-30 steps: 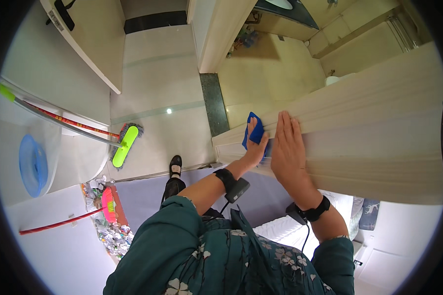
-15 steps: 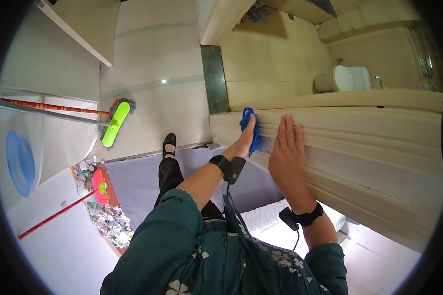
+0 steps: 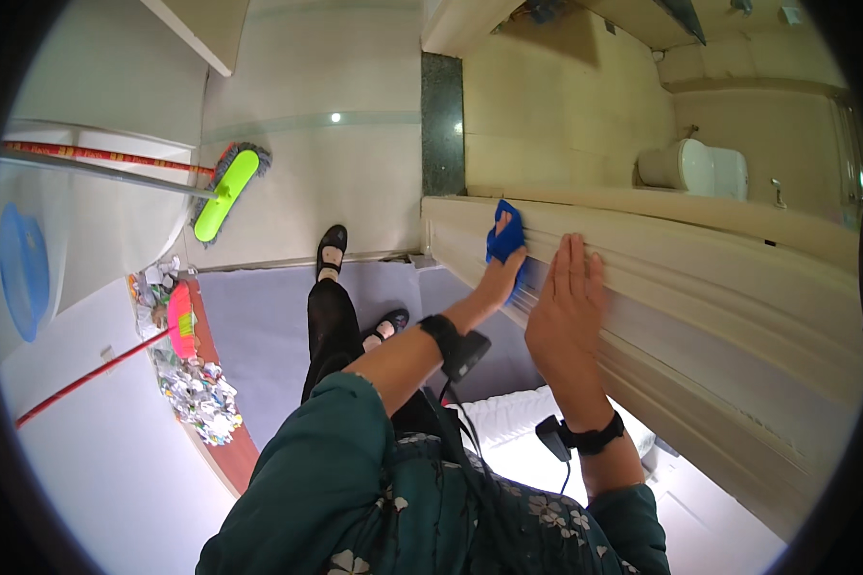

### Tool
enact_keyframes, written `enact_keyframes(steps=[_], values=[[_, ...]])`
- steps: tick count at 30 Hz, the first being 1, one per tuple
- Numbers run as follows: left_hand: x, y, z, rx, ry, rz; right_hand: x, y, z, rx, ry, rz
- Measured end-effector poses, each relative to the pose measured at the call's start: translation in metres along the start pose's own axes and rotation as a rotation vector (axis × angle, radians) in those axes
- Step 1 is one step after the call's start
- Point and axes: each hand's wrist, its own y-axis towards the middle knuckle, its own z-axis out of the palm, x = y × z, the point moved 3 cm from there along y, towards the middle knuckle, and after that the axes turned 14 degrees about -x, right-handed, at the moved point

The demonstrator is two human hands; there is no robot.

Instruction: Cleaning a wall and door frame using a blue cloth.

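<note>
My left hand (image 3: 504, 266) presses a blue cloth (image 3: 509, 234) against the cream, moulded door frame (image 3: 681, 251). The cloth covers most of its fingers, with only some of them showing. Just to the right, my right hand (image 3: 568, 311) lies against the same frame, its fingers straight and side by side, holding nothing. Each wrist wears a black strap with a small dark box and a cable.
Beyond the frame, a tiled bathroom holds a white toilet (image 3: 702, 169). To the left are a green-headed mop (image 3: 226, 195), a blue basin (image 3: 24, 271) and a pink broom (image 3: 180, 319) among scattered litter (image 3: 198, 395). A dark stone threshold (image 3: 443, 125) crosses the floor.
My left hand has turned on the frame, and the cloth now wraps over more of its fingers. My right hand stays flat on the frame. The view has shifted, bringing a second shoe into sight.
</note>
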Motion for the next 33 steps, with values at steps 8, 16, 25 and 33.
enact_keyframes(steps=[8,16,25,33], values=[[-0.047,-0.033,0.019,0.238,0.317,0.43,0.003,-0.004,0.033,0.098,-0.046,0.049],[0.033,0.032,-0.007,0.004,0.274,0.077,0.016,-0.004,0.088,0.236,-0.124,0.001],[0.027,0.01,-0.015,0.15,0.592,0.496,0.02,-0.007,0.12,0.482,-0.182,0.066],[0.101,0.073,-0.05,-0.038,0.193,-0.195,0.038,0.009,0.178,0.405,-0.117,0.077]])
